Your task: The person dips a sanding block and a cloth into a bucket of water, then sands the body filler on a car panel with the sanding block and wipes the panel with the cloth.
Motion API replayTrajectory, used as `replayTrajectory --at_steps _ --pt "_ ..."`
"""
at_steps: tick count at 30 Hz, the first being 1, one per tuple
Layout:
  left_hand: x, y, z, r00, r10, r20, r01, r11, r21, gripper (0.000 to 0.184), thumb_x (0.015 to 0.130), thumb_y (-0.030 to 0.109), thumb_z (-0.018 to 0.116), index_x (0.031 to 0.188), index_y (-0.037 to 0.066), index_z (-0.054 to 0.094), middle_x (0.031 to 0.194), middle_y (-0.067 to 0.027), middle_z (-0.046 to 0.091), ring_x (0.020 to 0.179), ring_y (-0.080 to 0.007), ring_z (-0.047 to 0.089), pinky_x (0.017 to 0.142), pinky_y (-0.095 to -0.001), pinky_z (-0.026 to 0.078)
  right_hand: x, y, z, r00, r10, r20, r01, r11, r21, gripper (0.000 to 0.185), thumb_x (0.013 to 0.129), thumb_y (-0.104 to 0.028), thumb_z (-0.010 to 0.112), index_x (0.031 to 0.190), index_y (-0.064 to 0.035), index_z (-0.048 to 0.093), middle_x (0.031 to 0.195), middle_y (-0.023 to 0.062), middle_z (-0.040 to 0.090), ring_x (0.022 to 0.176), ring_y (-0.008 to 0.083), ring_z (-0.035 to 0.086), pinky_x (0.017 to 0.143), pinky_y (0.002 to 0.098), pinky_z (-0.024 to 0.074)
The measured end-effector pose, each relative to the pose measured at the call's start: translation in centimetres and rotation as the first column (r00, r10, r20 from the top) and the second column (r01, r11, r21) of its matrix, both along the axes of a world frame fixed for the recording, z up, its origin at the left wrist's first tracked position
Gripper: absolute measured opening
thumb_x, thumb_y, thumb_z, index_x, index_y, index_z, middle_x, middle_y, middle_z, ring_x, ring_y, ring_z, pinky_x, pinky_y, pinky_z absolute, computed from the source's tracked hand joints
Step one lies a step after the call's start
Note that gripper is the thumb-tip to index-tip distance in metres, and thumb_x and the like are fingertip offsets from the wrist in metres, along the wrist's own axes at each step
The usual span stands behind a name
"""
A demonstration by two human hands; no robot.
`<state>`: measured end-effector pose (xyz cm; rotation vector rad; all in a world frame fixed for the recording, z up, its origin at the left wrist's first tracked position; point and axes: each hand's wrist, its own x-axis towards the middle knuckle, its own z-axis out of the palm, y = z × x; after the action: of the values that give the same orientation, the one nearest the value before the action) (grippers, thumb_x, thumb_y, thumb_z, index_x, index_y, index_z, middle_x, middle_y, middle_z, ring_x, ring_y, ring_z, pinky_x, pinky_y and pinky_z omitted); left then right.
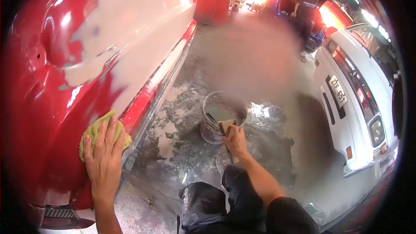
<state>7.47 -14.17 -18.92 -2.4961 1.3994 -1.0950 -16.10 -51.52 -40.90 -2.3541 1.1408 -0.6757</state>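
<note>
My left hand [104,160] presses a crumpled yellow-green cloth [93,131] against the lower part of a red car panel [56,147], with its fingers laid over the cloth. Pale filler or primer patches [117,26] cover much of the panel above. In my right hand [236,141] is a block with a tan face and dark edges [226,125], which looks like a sanding block. It is at the near rim of a clear bucket [208,130] holding greyish water. The fingers wrap round the block and partly hide it.
A white van [359,104] stands at the right. Farther back, a person in dark clothes [307,8] is beside another vehicle. The concrete floor [173,117] is wet and blotched with pale residue around the bucket. A blurry smear covers part of the upper middle view.
</note>
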Motion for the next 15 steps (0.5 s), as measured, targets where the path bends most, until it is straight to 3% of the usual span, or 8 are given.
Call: replayTrajectory --at_steps 2,6,8,13,15 --pt "-0.3 0.1 -0.1 1.0 0.007 -0.028 -0.007 1.0 0.004 0.044 0.098 0.019 0.053 0.141 0.022 0.061 0.163 0.003 0.043 0.151 -0.0151 0.034 0.128 -0.0454 0.009 -0.5 -1.5 -1.8 0.99 -0.131 -0.056 0.131 0.991 0.006 0.067 0.082 -0.03 0.083 0.136 -0.011 0.05 0.13 0.0227 0.052 0.12 0.0454 0.055 0.099 0.0496 0.0496" --pt "-0.3 0.5 -0.3 0.991 -0.041 -0.129 0.04 0.999 -0.016 0.043 0.099 0.018 0.05 0.141 0.018 0.06 0.162 0.0007 0.043 0.151 -0.0174 0.035 0.128 -0.0476 0.014 -2.1 -3.9 -3.8 0.986 -0.15 0.078 0.152 0.988 -0.03 0.061 0.083 -0.028 0.083 0.13 -0.0019 0.054 0.119 0.0274 0.061 0.111 0.0431 0.06 0.095 0.0468 0.0492" --pt "-0.2 0.6 -0.3 0.997 -0.035 -0.073 0.036 0.999 0.006 0.044 0.099 0.018 0.047 0.141 0.016 0.06 0.161 0.0003 0.044 0.151 -0.0176 0.035 0.128 -0.0472 0.014 -2.5 -4.9 -4.5 0.981 -0.163 0.109 0.165 0.986 -0.013 0.059 0.083 -0.029 0.083 0.127 -0.0004 0.057 0.116 0.0282 0.064 0.109 0.0423 0.062 0.094 0.0471 0.0497" --pt "0.3 0.8 -1.2 0.999 -0.042 0.022 0.041 0.998 0.046 0.044 0.1 0.019 0.043 0.141 0.013 0.061 0.157 -0.0019 0.048 0.151 -0.0174 0.033 0.13 -0.0458 0.01 -2.3 -4.8 -5.4 0.994 -0.102 0.042 0.106 0.988 -0.115 0.06 0.083 -0.031 0.084 0.126 0.0008 0.058 0.115 0.0272 0.066 0.109 0.042 0.064 0.094 0.0475 0.0503" --pt "0.3 0.9 -1.1 0.998 -0.065 -0.017 0.065 0.997 0.041 0.044 0.1 0.019 0.044 0.14 0.011 0.061 0.157 -0.0029 0.049 0.151 -0.0179 0.033 0.13 -0.0454 0.009 -2.1 -4.3 -5.3 0.998 -0.059 0.013 0.061 0.986 -0.152 0.06 0.082 -0.031 0.085 0.126 0.0012 0.058 0.116 0.0273 0.066 0.11 0.042 0.064 0.095 0.0471 0.0503"
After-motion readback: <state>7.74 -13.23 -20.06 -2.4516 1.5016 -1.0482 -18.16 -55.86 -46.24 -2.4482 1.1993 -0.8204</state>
